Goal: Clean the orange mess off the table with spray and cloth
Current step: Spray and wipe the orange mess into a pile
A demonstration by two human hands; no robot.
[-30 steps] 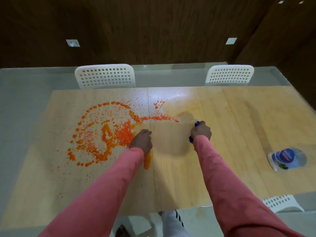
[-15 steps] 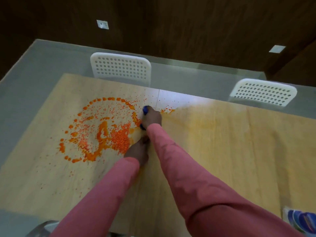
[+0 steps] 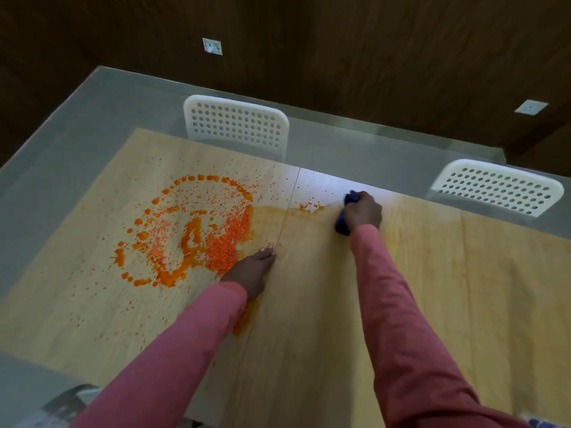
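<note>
1. Nearest, two pink sleeves (image 3: 401, 319) reach out over the wooden table (image 3: 463, 288); a smear of orange lies just under the left one.
2. The left hand (image 3: 251, 271) lies flat, fingers straight, pressing on the wood at the near right edge of the orange mess (image 3: 197, 236), which it touches or nearly touches.
3. Farther on and to the right, the right hand (image 3: 363, 213) is clenched round a blue cloth (image 3: 341, 225), pushed down on the table beside a few stray orange spots (image 3: 310, 206).
4. I judge this as wiping in progress: the wood to the right looks smeared but cleared, while the thick ring on the left is untouched.
5. Next, the cloth needs sweeping left through those spots into the main patch.
6. Two white chairs (image 3: 236, 126) stand beyond.
</note>
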